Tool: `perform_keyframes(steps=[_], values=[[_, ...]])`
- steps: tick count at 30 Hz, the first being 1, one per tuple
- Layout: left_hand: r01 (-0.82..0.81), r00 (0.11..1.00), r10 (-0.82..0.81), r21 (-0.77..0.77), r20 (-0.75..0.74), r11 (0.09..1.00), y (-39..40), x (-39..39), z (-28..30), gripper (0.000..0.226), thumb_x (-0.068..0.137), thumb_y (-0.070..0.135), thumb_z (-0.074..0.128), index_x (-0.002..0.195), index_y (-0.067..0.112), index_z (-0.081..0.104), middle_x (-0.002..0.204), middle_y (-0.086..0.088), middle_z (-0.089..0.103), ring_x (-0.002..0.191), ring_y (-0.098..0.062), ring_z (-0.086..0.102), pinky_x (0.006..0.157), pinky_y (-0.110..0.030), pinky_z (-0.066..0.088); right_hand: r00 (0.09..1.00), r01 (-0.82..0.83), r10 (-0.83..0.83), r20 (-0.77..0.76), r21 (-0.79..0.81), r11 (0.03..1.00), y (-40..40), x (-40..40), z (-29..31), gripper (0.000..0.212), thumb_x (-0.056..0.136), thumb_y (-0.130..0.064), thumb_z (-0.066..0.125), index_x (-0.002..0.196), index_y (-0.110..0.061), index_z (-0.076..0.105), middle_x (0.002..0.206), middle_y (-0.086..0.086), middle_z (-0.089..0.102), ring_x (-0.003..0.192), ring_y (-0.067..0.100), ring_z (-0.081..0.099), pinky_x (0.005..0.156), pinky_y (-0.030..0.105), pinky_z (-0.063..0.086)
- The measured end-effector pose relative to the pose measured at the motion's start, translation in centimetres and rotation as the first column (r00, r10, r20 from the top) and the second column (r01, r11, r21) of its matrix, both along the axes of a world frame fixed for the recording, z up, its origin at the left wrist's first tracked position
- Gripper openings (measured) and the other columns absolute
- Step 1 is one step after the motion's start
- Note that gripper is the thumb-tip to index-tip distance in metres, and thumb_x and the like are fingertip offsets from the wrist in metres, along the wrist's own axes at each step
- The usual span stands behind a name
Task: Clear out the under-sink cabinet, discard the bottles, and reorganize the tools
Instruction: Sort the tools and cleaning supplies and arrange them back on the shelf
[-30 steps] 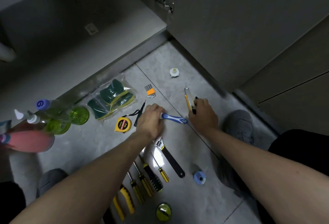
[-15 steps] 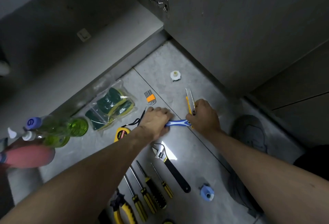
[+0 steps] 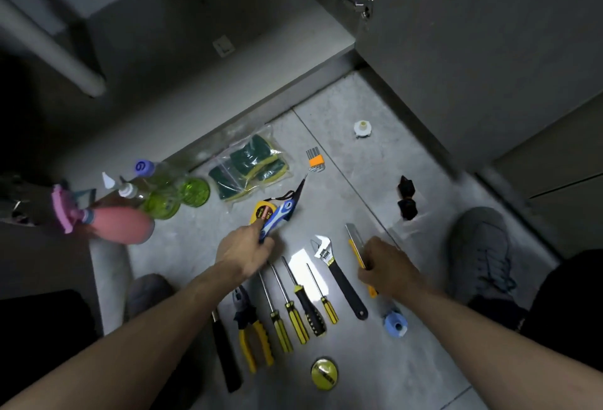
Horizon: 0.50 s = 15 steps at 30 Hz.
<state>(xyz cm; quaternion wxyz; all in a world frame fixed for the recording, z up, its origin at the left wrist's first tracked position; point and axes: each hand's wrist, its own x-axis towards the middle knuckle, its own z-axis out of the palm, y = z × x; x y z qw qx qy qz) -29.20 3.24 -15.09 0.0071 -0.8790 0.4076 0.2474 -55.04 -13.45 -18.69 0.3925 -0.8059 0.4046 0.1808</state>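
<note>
grey tiled floor [image 3: 408, 377], screwdrivers [image 3: 295, 308], wrench [image 3: 339, 279], pliers [image 3: 253, 334], bottles [image 3: 156, 194]

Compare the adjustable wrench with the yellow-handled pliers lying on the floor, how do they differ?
The adjustable wrench has one straight black handle; the pliers have two yellow handles. The wrench's head is bright silver metal, while the pliers' head looks dark. The wrench lies near the right hand, the pliers beside the left forearm. Both lie flat, heads pointing away from the person, untouched.

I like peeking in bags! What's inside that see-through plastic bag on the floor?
Inside the clear plastic bag are scrubbing sponges, dark green on top with yellow undersides. At least three show; any beneath them are covered, so the full count can't be told.
</note>
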Motion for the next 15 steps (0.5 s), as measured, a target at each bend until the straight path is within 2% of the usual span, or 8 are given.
perform_keyframes(steps=[2, 5, 9, 12, 15], values=[[-0.027, 0.999, 0.026, 0.04, 0.039, 0.999, 1.8, 0.7, -0.5, 0.025, 0.092, 0.04, 0.048, 0.107, 0.02, 0.051, 0.099, -0.012, 0.067, 0.089, -0.035, 0.062, 0.062, -0.033, 0.037, 0.999, -0.029, 0.026, -0.048, -0.06, 0.998, 1.8, -0.2, -0.1, 0.025, 0.086, -0.029, 0.061, 0.099, -0.016, 0.044, 0.095, 0.002, 0.055, 0.092, 0.032, 0.061, 0.066, 0.034, 0.036], [-0.069, 0.996, 0.064, 0.078, 0.059, 0.995, 3.4, 2.3, -0.7, 0.023, 0.092, 0.04, 0.05, 0.102, 0.02, 0.053, 0.105, -0.015, 0.067, 0.097, -0.036, 0.063, 0.067, -0.035, 0.04, 0.992, -0.061, 0.047, -0.115, -0.126, 0.99, 2.9, -0.2, 0.3, 0.027, 0.09, -0.028, 0.056, 0.11, -0.014, 0.045, 0.111, 0.009, 0.058, 0.099, 0.036, 0.062, 0.069, 0.034, 0.037], [-0.121, 0.991, 0.11, 0.145, 0.077, 0.982, 3.9, 4.3, -0.9, 0.028, 0.094, 0.038, 0.049, 0.109, 0.016, 0.056, 0.115, -0.016, 0.064, 0.105, -0.036, 0.061, 0.078, -0.036, 0.046, 0.983, -0.105, 0.074, -0.167, -0.187, 0.977, 3.2, 0.1, 1.2, 0.035, 0.093, -0.049, 0.053, 0.109, -0.019, 0.048, 0.107, 0.002, 0.061, 0.096, 0.03, 0.065, 0.073, 0.035, 0.045], [-0.167, 0.985, 0.155, 0.174, 0.077, 0.97, 3.7, 5.4, -1.2, 0.033, 0.095, 0.037, 0.049, 0.117, 0.012, 0.053, 0.12, -0.016, 0.062, 0.111, -0.037, 0.058, 0.084, -0.039, 0.046, 0.993, -0.048, 0.02, -0.116, -0.243, 0.969, 2.9, 1.0, 1.6, 0.036, 0.098, -0.055, 0.044, 0.097, -0.019, 0.048, 0.097, 0.001, 0.059, 0.088, 0.027, 0.065, 0.072, 0.037, 0.047], [-0.19, 0.982, 0.184, 0.188, 0.048, 0.964, 3.3, 6.2, -1.6, 0.038, 0.093, 0.033, 0.053, 0.124, 0.011, 0.051, 0.125, -0.015, 0.057, 0.116, -0.036, 0.054, 0.088, -0.042, 0.046, 0.998, 0.062, -0.062, 0.009, -0.233, 0.97, 1.7, 3.0, 1.7, 0.033, 0.099, -0.049, 0.048, 0.094, -0.017, 0.049, 0.097, 0.001, 0.057, 0.087, 0.025, 0.061, 0.074, 0.039, 0.047]])
